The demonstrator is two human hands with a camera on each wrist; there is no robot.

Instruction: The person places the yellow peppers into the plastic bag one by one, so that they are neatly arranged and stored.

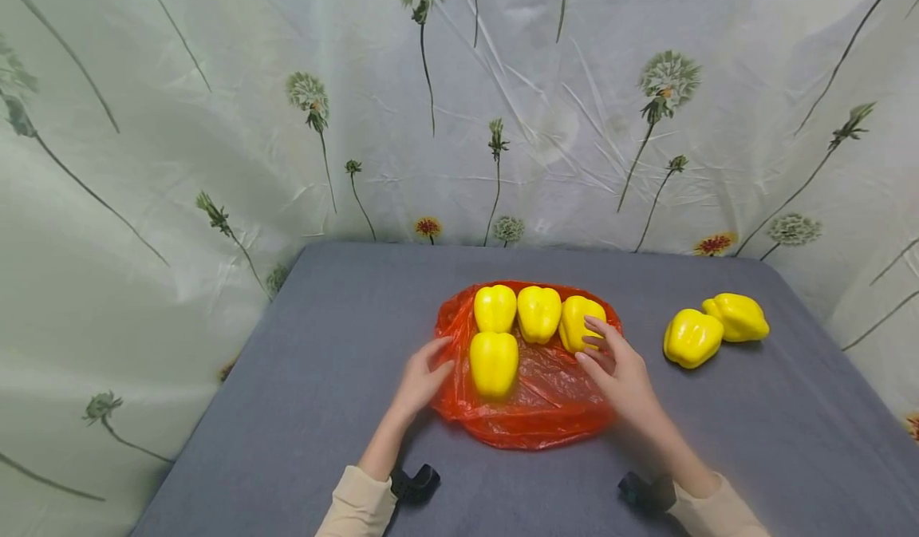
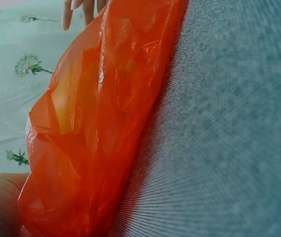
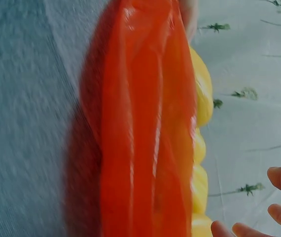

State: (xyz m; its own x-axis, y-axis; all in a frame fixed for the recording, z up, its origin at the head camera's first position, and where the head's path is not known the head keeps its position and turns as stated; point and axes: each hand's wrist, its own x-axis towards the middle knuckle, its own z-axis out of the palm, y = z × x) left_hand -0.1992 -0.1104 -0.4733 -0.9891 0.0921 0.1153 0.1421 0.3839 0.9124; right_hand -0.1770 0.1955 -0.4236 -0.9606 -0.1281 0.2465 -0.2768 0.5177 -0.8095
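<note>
A red plastic bag [image 1: 553,421] lies spread open on the table, its sides standing up. Inside it, three yellow bell peppers line the back: a left one [image 1: 495,308], a middle one [image 1: 539,313] and a right one [image 1: 578,321]. Another bell pepper [image 1: 494,365] sits in front of the left one. My left hand [image 1: 420,379] is at the bag's left rim, fingers relaxed and apart; whether they touch the plastic I cannot tell. Over the right side of the bag, my right hand [image 1: 623,373] has its fingers spread beside the right pepper and grips nothing.
Two more yellow bell peppers, a nearer one [image 1: 692,338] and a farther one [image 1: 737,317], lie together right of the bag on the grey table [image 1: 323,345]. A curtain [image 1: 546,122] with dandelion print hangs behind the table and along its sides.
</note>
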